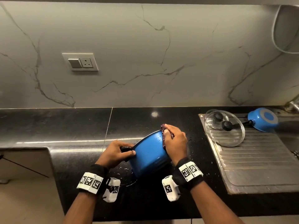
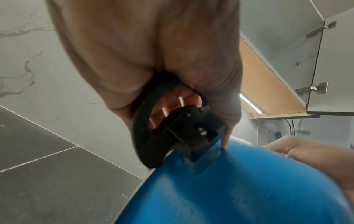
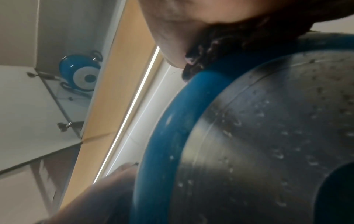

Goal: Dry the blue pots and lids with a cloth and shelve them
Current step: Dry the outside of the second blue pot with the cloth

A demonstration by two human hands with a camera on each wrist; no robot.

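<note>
A blue pot point(image 1: 149, 152) is held tilted on its side above the black counter point(image 1: 64, 126). My left hand point(image 1: 115, 153) grips its black loop handle point(image 2: 153, 125), thumb against the blue wall point(image 2: 239, 189). My right hand point(image 1: 175, 141) presses a dark purple cloth point(image 1: 163, 128) against the pot's far side near the base. In the right wrist view the cloth point(image 3: 229, 44) lies over the blue edge point(image 3: 172, 121) round the wet grey base point(image 3: 277, 136). Two glass lids point(image 1: 226, 128) and a small blue pan point(image 1: 263, 119), upside down, lie on the steel drainboard point(image 1: 258, 159).
Water drops dot the counter around the pot. A switch plate point(image 1: 80, 62) sits on the marble wall. An open wall cupboard point(image 2: 287, 68) hangs overhead, and another blue pot point(image 3: 80, 71) stands on its shelf. The sink tap point(image 1: 293, 104) is at far right.
</note>
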